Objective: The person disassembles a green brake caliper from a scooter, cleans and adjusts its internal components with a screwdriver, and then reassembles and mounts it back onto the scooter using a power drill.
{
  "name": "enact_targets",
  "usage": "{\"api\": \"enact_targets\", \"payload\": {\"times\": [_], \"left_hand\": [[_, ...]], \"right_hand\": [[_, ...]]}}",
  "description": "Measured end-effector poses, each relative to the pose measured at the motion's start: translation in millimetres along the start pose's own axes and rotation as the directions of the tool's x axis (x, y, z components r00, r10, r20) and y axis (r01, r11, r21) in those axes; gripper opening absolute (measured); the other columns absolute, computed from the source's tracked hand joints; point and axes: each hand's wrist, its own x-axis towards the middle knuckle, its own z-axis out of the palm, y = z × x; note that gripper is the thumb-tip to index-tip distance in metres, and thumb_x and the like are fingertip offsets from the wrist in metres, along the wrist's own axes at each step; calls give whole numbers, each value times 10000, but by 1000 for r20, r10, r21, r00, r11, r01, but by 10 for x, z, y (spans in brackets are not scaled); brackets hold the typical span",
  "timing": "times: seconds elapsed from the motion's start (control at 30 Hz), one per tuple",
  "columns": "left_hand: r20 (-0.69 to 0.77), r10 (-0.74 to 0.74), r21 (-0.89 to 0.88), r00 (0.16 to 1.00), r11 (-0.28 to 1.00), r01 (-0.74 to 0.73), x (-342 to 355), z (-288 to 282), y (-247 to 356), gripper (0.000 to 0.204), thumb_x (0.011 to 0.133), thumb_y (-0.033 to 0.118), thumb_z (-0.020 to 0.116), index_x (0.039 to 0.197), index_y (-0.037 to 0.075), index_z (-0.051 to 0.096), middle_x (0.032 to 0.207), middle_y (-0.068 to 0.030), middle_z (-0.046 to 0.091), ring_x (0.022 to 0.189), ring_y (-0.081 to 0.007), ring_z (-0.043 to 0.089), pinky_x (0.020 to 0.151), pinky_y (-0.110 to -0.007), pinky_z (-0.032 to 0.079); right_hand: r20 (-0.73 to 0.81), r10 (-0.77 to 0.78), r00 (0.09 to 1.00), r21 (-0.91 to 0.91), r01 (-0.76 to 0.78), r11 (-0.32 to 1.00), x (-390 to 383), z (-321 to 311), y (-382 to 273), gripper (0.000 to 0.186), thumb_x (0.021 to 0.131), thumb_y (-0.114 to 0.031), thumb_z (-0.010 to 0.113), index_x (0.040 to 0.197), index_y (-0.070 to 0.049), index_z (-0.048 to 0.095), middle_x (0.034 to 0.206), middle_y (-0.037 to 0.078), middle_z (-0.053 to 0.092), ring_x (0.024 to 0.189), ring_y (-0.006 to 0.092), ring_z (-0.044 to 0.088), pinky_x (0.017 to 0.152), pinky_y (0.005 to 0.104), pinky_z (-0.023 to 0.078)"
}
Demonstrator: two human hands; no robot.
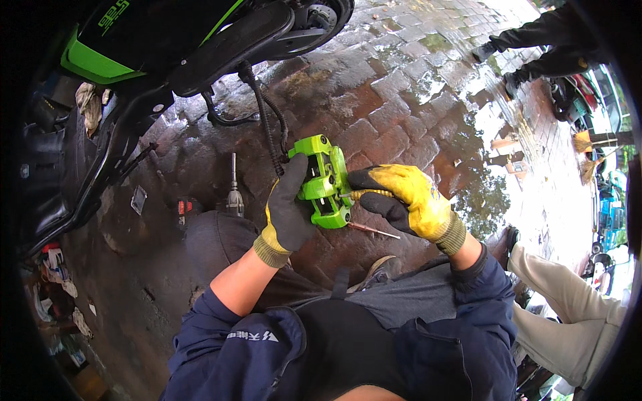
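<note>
A bright green brake caliper (323,180) with black bolts and openings is held up in front of me. My left hand (291,204), in a black and yellow work glove, is wrapped round its left side. On its other side is my right hand (413,200), gloved alike, its fingers closed on a yellow ribbed piece (370,194) that meets the caliper. Whether that piece is a hose or a handle I cannot make out. A thin screwdriver-like rod (373,230) with a reddish part shows just below the caliper, pointing right.
A black and green scooter (234,47) leans in at the upper left, with black cables (262,113) hanging down. A power tool with a long bit (234,190) lies on the wet brick ground (394,100). People stand at the upper right and lower right, one in beige trousers (568,294).
</note>
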Motion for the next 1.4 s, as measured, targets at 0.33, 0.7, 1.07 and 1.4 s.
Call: {"api": "enact_targets", "payload": {"times": [0.33, 0.7, 1.07, 1.4], "left_hand": [[-62, -2, -2, 998, 1000, 2, -17, 56, 13, 540, 1105, 471, 525, 1427, 46, 607, 1284, -139, 720, 1108, -274, 724, 963, -448, 589], [-106, -46, 88, 993, 995, 55, -3, -27, -4, 516, 1073, 481, 593, 1391, 76, 624, 1273, -124, 721, 1052, -272, 733, 867, -445, 616], [-229, 81, 283, 970, 959, -13, 91, -89, -127, 404, 1051, 356, 671, 1315, 51, 656, 1069, -91, 735, 883, -229, 737, 753, -392, 625], [-224, 56, 270, 973, 963, 7, 164, -88, -164, 394, 1044, 353, 685, 1295, 49, 674, 1049, -86, 739, 846, -226, 739, 733, -386, 621]], "right_hand": [[83, -134, 987, -206, 149, 967, 177, -121, -24, 518, 821, -245, 830, 1285, -64, 690, 1144, 196, 728, 1052, 406, 701, 891, 486, 565], [52, -24, 998, -197, 34, 980, 113, 74, 43, 376, 947, -282, 745, 1232, -39, 704, 1000, 182, 747, 889, 404, 715, 769, 470, 554], [-29, 406, 913, 97, -402, 911, -23, 364, 36, 265, 1027, -238, 678, 1170, -20, 720, 941, 200, 775, 885, 365, 767, 780, 428, 586], [-58, 350, 935, 120, -341, 932, -151, 241, 305, 315, 1116, -284, 568, 1251, -23, 681, 1071, 99, 811, 933, 212, 771, 812, 324, 578]]}}
